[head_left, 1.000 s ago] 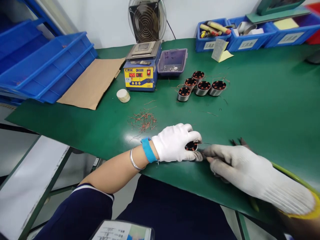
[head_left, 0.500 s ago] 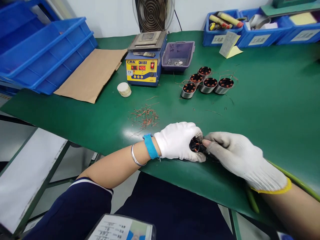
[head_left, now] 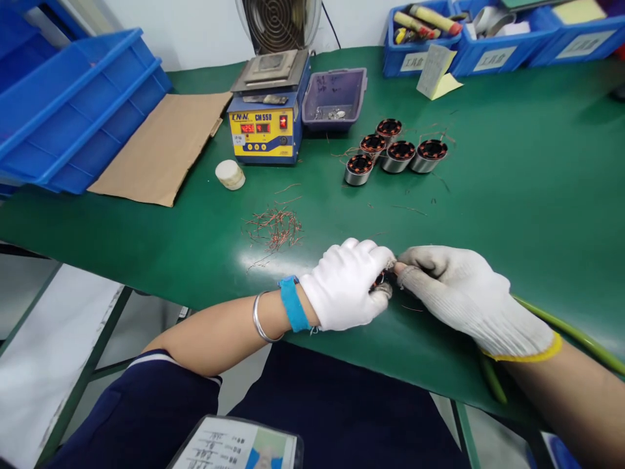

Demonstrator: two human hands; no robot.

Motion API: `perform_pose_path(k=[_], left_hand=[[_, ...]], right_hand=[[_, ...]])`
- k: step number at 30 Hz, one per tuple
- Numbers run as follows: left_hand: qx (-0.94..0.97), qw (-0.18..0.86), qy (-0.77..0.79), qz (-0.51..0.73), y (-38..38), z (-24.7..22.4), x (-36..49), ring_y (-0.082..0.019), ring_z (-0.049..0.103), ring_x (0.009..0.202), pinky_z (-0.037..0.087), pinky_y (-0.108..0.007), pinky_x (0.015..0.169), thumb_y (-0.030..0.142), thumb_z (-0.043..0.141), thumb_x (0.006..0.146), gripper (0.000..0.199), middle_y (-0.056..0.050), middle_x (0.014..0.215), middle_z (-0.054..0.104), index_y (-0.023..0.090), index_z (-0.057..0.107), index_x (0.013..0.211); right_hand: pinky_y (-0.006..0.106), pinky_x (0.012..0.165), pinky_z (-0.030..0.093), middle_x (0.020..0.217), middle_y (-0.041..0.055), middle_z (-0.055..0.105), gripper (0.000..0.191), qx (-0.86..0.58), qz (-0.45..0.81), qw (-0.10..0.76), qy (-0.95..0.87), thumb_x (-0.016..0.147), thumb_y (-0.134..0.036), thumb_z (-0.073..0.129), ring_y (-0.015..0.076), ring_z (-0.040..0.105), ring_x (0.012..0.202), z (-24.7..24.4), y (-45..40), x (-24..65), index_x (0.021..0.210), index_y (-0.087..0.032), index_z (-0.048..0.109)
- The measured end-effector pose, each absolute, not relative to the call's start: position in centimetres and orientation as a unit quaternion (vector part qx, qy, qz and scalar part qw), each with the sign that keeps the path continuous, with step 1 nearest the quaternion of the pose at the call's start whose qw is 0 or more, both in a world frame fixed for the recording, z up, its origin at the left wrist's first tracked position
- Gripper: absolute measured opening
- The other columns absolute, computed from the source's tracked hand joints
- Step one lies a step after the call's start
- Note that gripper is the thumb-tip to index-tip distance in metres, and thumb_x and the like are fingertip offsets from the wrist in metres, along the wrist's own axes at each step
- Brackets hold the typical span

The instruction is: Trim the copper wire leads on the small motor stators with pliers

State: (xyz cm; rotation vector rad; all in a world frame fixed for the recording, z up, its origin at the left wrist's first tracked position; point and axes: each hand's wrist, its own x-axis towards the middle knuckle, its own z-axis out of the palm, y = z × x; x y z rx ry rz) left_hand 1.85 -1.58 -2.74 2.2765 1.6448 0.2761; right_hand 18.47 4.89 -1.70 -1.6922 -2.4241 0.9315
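Observation:
My left hand (head_left: pixel 346 286), in a white glove, is closed around a small motor stator (head_left: pixel 378 280). Only a bit of its dark rim and copper winding shows between thumb and fingers. My right hand (head_left: pixel 454 293), also gloved, pinches right at the stator's side with thumb and forefinger; what lies in that pinch is hidden. A thin loose wire (head_left: pixel 413 309) lies just below the right fingertips. Farther back stand several silver stators (head_left: pixel 359 170) with copper windings, grouped together upright. Left of them is a heap of copper wire offcuts (head_left: pixel 276 228).
A yellow-blue solder pot (head_left: pixel 263 133) stands at the back beside a purple tray (head_left: pixel 334 98). Blue crates (head_left: pixel 88 124) and cardboard (head_left: pixel 166 143) are at left, blue tool boxes (head_left: pixel 422 49) at back right. Curved green handles (head_left: pixel 566 326) lie by my right wrist.
My left hand has turned over the stator, covering more of it than before. The right thumb and fingers stay pinched beside it. The view has shifted slightly.

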Motion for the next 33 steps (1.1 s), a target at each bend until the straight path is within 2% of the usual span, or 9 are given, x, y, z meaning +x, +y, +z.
perform_pose_path(k=[6,14,17,20,23,26,29,31,33], left_hand=[[0.797,0.155,0.575,0.098,-1.1,-3.7,1.9,-0.028,0.059,0.097,0.049,-0.04,0.08,0.035,0.054,0.094,0.025,-0.008,0.103,0.064,0.019,0.062,0.112],[0.78,0.23,0.554,0.178,-1.0,-3.2,1.1,-0.022,0.061,0.092,0.048,-0.036,0.083,0.027,0.054,0.096,0.011,-0.004,0.095,0.068,0.02,0.063,0.092],[0.73,0.305,0.579,0.195,-0.5,-2.8,1.3,-0.021,0.063,0.093,0.049,-0.035,0.085,0.024,0.058,0.094,0.012,-0.001,0.09,0.071,0.021,0.063,0.083],[0.689,0.351,0.608,0.179,0.0,-2.5,1.4,-0.022,0.064,0.095,0.05,-0.035,0.086,0.024,0.06,0.092,0.015,0.0,0.084,0.072,0.021,0.064,0.078],[0.666,0.395,0.602,0.197,0.4,-2.2,0.8,-0.021,0.067,0.099,0.053,-0.035,0.092,0.028,0.063,0.089,0.009,-0.001,0.095,0.075,0.021,0.069,0.088],[0.659,0.456,0.558,0.215,0.4,-1.3,-0.6,-0.023,0.067,0.115,0.053,-0.035,0.102,0.033,0.077,0.078,0.047,-0.007,0.126,0.071,0.018,0.064,0.12],[0.699,0.427,0.554,0.153,0.0,-0.1,-1.8,-0.029,0.064,0.123,0.053,-0.039,0.107,0.037,0.089,0.061,0.087,-0.012,0.138,0.064,0.017,0.052,0.137],[0.731,0.371,0.564,0.097,-0.2,0.3,-1.9,-0.03,0.064,0.121,0.054,-0.041,0.104,0.036,0.09,0.059,0.085,-0.01,0.135,0.064,0.018,0.054,0.134],[0.755,0.325,0.566,0.06,-0.2,0.2,-1.7,-0.029,0.066,0.118,0.055,-0.039,0.1,0.036,0.086,0.066,0.068,-0.007,0.128,0.067,0.02,0.058,0.126]], right_hand=[[0.027,0.042,0.034,0.051,0.001,0.06,0.036,-0.52,0.303,0.038,-0.797,0.077,-0.051,0.048,0.0172,0.052,0.047,-2.1,5.0,18.7,0.061,-0.024,0.064],[0.029,0.051,0.036,0.065,0.0011,0.066,0.033,-0.502,0.303,-0.019,-0.81,0.085,-0.045,0.046,0.0179,0.057,0.057,-1.8,4.9,19.2,0.07,-0.024,0.067],[0.029,0.052,0.03,0.064,0.002,0.064,0.033,-0.409,0.243,-0.004,-0.879,0.088,-0.041,0.044,0.0167,0.055,0.056,-2.7,3.9,19.6,0.066,-0.023,0.06],[0.032,0.052,0.023,0.066,0.0031,0.066,0.027,-0.27,0.129,0.044,-0.953,0.092,-0.031,0.046,0.0165,0.055,0.054,-3.8,3.0,20.2,0.076,-0.022,0.065],[0.034,0.051,0.024,0.068,0.003,0.067,0.028,-0.178,0.043,0.111,-0.977,0.099,-0.031,0.046,0.0173,0.056,0.052,-3.9,2.8,21.2,0.084,-0.021,0.067],[0.035,0.055,0.035,0.082,0.0089,0.073,0.033,-0.168,-0.024,0.162,-0.972,0.104,-0.038,0.045,0.0216,0.064,0.063,-3.1,3.3,22.0,0.095,-0.018,0.07],[0.036,0.06,0.04,0.121,0.017,0.073,0.031,-0.163,-0.099,0.211,-0.959,0.105,-0.032,0.046,0.0243,0.066,0.073,-2.9,3.6,22.0,0.123,-0.018,0.067],[0.036,0.059,0.037,0.125,0.015,0.073,0.032,-0.156,-0.122,0.21,-0.957,0.104,-0.024,0.045,0.0225,0.064,0.07,-3.4,3.7,21.5,0.128,-0.019,0.066],[0.036,0.058,0.033,0.111,0.012,0.077,0.033,-0.157,-0.126,0.196,-0.96,0.103,-0.022,0.043,0.0218,0.063,0.068,-4.0,3.8,21.1,0.122,-0.017,0.069]])
